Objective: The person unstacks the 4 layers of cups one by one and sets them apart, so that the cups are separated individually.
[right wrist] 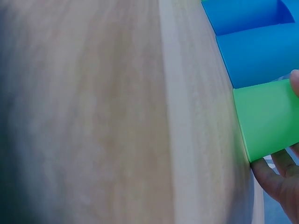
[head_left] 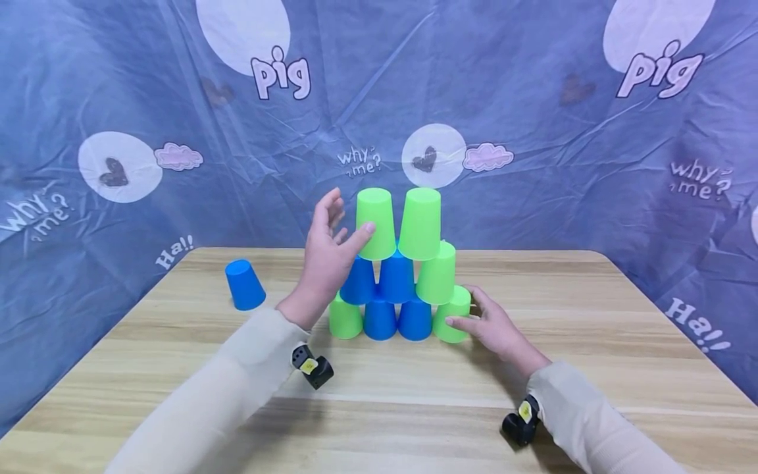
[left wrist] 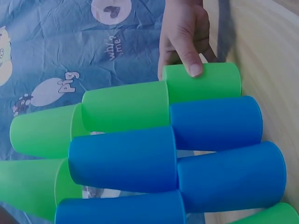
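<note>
Upside-down plastic cups stand in a three-level pyramid. On top are two green cups, a left one (head_left: 376,204) and a right one (head_left: 422,224). Two blue cups (head_left: 397,276) and a green cup (head_left: 437,273) form the middle row. Below, two blue cups (head_left: 380,319) sit between green cups at the ends. My left hand (head_left: 326,257) is beside the top left cup, its thumb overlapping the front and its fingers loosely spread left of it; contact cannot be told. My right hand (head_left: 494,326) holds the bottom right green cup (right wrist: 268,119) between thumb and fingers.
A single blue cup (head_left: 245,286) stands upside down on the wooden table (head_left: 379,421), left of the pyramid. Behind the table hangs a blue printed cloth (head_left: 503,79). A small black camera (head_left: 314,367) is strapped to each wrist over the sleeve.
</note>
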Demonstrator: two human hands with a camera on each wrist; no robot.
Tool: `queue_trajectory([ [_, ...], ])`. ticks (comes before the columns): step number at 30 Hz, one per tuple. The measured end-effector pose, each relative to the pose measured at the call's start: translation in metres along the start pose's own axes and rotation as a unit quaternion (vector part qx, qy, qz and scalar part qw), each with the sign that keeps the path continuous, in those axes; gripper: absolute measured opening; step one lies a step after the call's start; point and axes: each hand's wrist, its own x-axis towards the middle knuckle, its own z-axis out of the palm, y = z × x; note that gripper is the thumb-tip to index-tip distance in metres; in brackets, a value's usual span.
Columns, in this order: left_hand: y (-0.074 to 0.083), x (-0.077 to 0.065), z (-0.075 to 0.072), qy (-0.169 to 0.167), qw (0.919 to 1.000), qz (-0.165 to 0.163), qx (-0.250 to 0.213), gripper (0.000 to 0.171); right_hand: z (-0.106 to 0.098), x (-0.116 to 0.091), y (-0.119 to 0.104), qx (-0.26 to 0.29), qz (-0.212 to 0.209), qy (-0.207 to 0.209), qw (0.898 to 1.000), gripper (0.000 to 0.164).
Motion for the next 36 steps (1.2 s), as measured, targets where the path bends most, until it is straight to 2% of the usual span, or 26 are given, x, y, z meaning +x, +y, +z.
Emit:
queue_trajectory([
  [9,0.002,0.001,0.007,-0.019,0.9988,-0.025,0.037,0.069,0.001,0.001,0.003,-0.005,0.001,0.003,1.0,0.066],
  [20,-0.001,0.005,0.014,-0.018,0.9993,-0.017,0.027,0.07,0.001,0.002,0.006,-0.004,0.002,0.003,1.0,0.067],
  [25,-0.004,0.006,0.016,-0.02,0.9995,-0.005,0.024,0.066,0.001,0.001,0.006,-0.005,-0.001,0.006,1.0,0.066],
  [36,-0.007,0.007,0.016,-0.018,0.9996,-0.001,0.021,0.062,0.001,0.0,0.003,-0.004,-0.006,0.01,1.0,0.065],
])
